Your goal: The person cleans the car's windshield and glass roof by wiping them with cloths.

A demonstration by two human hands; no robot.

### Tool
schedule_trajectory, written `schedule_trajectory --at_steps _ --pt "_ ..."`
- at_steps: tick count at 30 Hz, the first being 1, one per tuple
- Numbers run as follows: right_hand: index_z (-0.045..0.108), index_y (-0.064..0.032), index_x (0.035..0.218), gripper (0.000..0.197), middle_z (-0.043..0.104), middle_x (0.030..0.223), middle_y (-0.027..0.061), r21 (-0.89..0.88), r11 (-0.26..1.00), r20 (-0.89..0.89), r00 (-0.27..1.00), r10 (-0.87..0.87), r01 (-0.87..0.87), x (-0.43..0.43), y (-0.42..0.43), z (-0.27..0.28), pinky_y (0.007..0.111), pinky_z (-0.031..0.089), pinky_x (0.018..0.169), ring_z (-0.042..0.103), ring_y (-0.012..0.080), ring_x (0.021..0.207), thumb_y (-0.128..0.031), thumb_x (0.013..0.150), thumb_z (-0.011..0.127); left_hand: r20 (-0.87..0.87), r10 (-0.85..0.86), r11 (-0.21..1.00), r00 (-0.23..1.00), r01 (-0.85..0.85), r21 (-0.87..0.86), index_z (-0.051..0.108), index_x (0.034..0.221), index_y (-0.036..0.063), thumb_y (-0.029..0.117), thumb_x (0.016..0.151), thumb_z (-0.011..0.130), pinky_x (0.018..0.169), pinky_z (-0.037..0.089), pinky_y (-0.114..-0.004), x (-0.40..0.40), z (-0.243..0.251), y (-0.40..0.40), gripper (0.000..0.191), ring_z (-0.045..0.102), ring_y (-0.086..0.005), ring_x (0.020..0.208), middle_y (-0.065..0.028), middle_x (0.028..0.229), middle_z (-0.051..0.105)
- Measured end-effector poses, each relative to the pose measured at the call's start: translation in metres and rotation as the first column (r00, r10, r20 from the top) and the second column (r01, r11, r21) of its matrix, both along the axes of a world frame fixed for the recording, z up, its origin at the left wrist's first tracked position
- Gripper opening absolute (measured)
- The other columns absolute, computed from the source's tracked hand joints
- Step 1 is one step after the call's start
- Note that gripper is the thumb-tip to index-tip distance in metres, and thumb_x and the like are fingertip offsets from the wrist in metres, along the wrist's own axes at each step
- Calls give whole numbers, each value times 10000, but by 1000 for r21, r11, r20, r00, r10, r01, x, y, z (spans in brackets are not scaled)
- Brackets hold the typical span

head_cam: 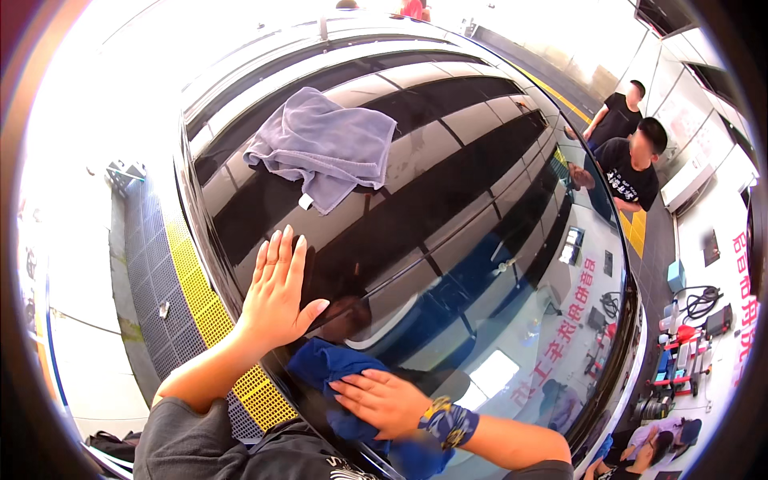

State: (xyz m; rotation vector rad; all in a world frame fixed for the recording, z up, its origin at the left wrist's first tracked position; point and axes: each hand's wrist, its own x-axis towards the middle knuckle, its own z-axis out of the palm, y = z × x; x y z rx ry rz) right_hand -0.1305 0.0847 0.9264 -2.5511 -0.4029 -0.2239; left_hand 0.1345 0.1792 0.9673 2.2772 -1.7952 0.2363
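The glossy black roof of a car [432,198] spreads out before me. My left hand [279,294] lies palm down near the roof's left edge, holding nothing, its thumb spread from the fingers. Lower down, my right hand [384,399], with a patterned band on the wrist, presses flat on a crumpled blue cloth [336,360] against the car's sloping glass [432,336]. Part of this cloth is hidden under the palm. Beyond my left fingertips a grey-purple microfiber towel [324,144] rests loosely folded on the roof, apart from both hands.
Yellow floor grating [201,288] runs along the car's left side. Two people in black shirts [630,168] stand beyond the right side. A wheeled cart [681,366] with supplies and a coiled black hose [702,302] are by the right wall. More people [648,450] are at lower right.
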Motion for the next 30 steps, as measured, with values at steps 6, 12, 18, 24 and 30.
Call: schedule_trajectory --at_steps 6,12,18,24,30 --pt "598 -72 1252 711 557 1395 173 -161 835 311 830 -464 527 25 -176 24 510 348 1136 489 382 1317 -199 580 790 13 39 999 999 -39 18 269 1503 -86 565 947 499 1216 121 -530 0 4 4 886 201 -477 1473 -342 1556 241" --pt "528 30 1340 596 562 1351 258 130 -30 187 -54 -981 991 -44 -365 -36 464 402 1078 518 439 1256 -377 917 628 0 5 1000 1000 -5 16 250 1502 -102 551 947 506 1221 97 -524 -5 9 -3 894 164 -477 1487 -345 1569 206" --pt "556 17 1258 504 631 1203 273 -121 -82 120 -68 -990 989 -89 -304 -50 486 471 963 600 459 1105 -309 882 633 -116 59 996 991 -67 -65 347 1500 15 407 894 640 1214 82 -548 7 2 2 778 138 -497 1484 -355 1575 160" --pt "578 18 1151 410 639 1112 294 -311 -185 -143 -238 -961 932 -274 -226 -108 516 478 943 619 471 1049 -211 821 660 112 29 948 993 8 -319 395 1505 154 415 827 733 1200 76 -590 57 58 -68 801 137 -469 1495 -322 1576 171" --pt "666 -38 1074 281 671 1044 302 -628 204 -484 -172 -858 751 -465 -165 -102 475 502 902 643 446 1050 -231 899 560 163 -5 960 987 50 -277 411 1507 199 547 791 734 1203 130 -584 112 49 -144 859 225 -429 1481 -290 1585 219"
